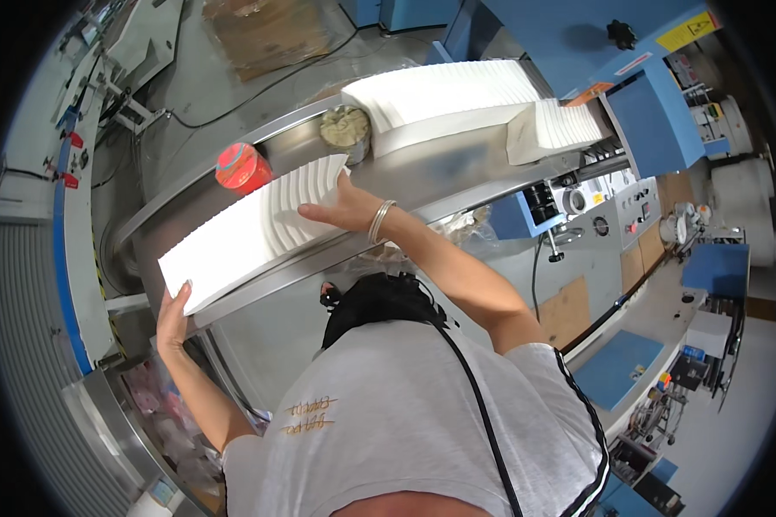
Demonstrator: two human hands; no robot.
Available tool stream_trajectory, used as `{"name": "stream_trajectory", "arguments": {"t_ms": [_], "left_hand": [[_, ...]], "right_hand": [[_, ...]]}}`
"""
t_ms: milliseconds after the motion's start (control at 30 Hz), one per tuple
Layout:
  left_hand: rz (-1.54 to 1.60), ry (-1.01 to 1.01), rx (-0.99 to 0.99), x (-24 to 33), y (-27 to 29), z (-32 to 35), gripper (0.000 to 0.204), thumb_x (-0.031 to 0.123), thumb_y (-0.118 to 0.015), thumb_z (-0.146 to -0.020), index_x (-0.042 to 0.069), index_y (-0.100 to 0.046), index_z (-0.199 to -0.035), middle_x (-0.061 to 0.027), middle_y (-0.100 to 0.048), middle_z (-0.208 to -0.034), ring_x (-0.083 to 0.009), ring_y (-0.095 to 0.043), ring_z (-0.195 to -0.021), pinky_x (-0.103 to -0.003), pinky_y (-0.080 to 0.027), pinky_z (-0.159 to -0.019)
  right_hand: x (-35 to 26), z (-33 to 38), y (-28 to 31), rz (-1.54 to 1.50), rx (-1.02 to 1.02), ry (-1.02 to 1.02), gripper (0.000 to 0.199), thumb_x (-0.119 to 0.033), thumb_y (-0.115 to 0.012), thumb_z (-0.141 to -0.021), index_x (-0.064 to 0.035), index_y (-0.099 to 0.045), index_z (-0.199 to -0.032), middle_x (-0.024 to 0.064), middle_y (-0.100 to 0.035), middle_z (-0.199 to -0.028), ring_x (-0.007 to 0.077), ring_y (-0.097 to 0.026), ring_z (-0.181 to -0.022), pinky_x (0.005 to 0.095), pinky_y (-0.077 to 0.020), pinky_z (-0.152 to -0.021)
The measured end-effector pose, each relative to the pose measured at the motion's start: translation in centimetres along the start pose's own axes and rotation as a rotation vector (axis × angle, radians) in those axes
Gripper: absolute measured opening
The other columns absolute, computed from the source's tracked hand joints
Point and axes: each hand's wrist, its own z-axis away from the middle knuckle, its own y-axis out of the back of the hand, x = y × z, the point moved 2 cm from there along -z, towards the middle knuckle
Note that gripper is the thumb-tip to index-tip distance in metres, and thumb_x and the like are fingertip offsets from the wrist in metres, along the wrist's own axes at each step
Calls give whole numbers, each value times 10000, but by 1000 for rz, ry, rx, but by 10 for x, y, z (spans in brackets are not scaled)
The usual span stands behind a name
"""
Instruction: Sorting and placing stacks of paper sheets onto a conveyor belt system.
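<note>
A long row of white paper stacks (pixel 233 239), its right part ridged like many thin bundles side by side, lies along the near side of a metal table (pixel 422 207). My left hand (pixel 173 317) grips the row's left end, thumb on the near face. At the other end my right hand (pixel 341 205) clasps it, thumb laid over the ridges and the other fingers partly hidden behind. Bracelets circle my right wrist. Just beyond the row stand a red round container (pixel 243 168) and a can with crumpled greenish material on top (pixel 345 131).
More white paper stacks (pixel 453 95) line the table's far right, beside a shorter white bundle (pixel 560 127) near a blue machine (pixel 578 39). A control panel (pixel 634 211) sits at the right. Cardboard (pixel 267 34) lies on the floor beyond; another machine (pixel 69 215) stands left.
</note>
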Motion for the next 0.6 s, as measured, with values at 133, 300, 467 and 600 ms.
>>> {"name": "stream_trajectory", "arguments": {"t_ms": [133, 300, 467, 600], "left_hand": [[32, -8, 42, -2, 11, 1, 805, 305, -717, -837, -23, -295, -1439, -117, -428, -1398, -218, -368, -1305, -326, -222, -1106], [-81, -95, 30, 10, -18, 3, 843, 305, -730, -813, -40, -282, -1437, -132, -418, -1403, -238, -358, -1312, -322, -205, -1113], [-105, -145, 20, 26, -32, 11, 853, 312, -743, -796, -46, -292, -1425, -142, -417, -1394, -238, -362, -1302, -321, -237, -1097], [-104, -140, -9, 32, -37, 5, 861, 325, -750, -795, -40, -293, -1426, -144, -411, -1401, -237, -366, -1304, -327, -243, -1098]], "right_hand": [[-27, -12, 5, -41, -75, 71, 1233, -688, -657, -711, 211, -129, -1367, 372, -357, -1376, 392, -387, -1316, 338, -297, -1096], [-16, -29, 20, -95, 10, 183, 796, -531, -667, -822, 42, -402, -1307, 159, -562, -1243, 231, -555, -1092, 308, -441, -935], [-54, 1, 30, 452, 122, -257, 814, -547, -654, -806, 18, -388, -1328, 205, -567, -1209, 314, -554, -1117, 376, -447, -903], [-83, -13, 7, 757, 605, 238, 811, -594, -676, -736, 3, -470, -1244, 199, -582, -1146, 344, -541, -1096, 438, -445, -893]]}}
